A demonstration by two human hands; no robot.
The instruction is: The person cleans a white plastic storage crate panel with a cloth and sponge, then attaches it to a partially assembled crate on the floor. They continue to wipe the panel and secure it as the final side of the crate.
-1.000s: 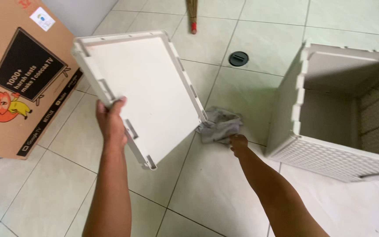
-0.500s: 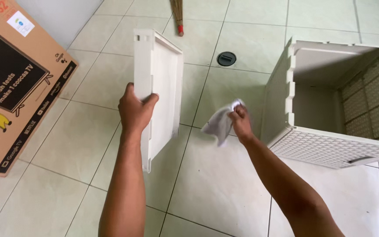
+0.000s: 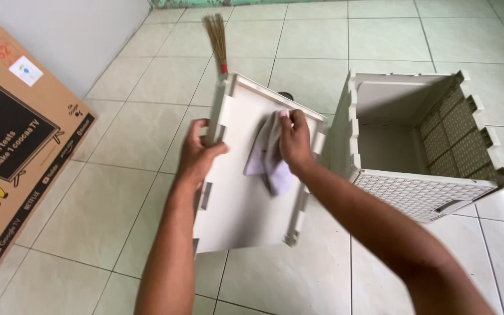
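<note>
The left hand (image 3: 196,153) grips the left edge of a white panel (image 3: 237,198), fingers curled over the rim and thumb on the face, holding it tilted above the floor (image 3: 118,192); the right hand (image 3: 296,142) presses a pale cloth (image 3: 266,156) flat against the panel's upper face, fingers together on top of the cloth, which hangs down in folds below the palm; the panel has notched tabs along its sides and sits over the middle of the tiled floor, its far edge close to a white crate (image 3: 415,146); the crate lies on its side just right of the panel, its open mouth facing up, with woven-pattern walls; a broom (image 3: 217,38) rests on the floor behind the panel's far corner; a large cardboard box (image 3: 16,146) lies flat at the floor's left edge, beside a grey wall (image 3: 71,29).
</note>
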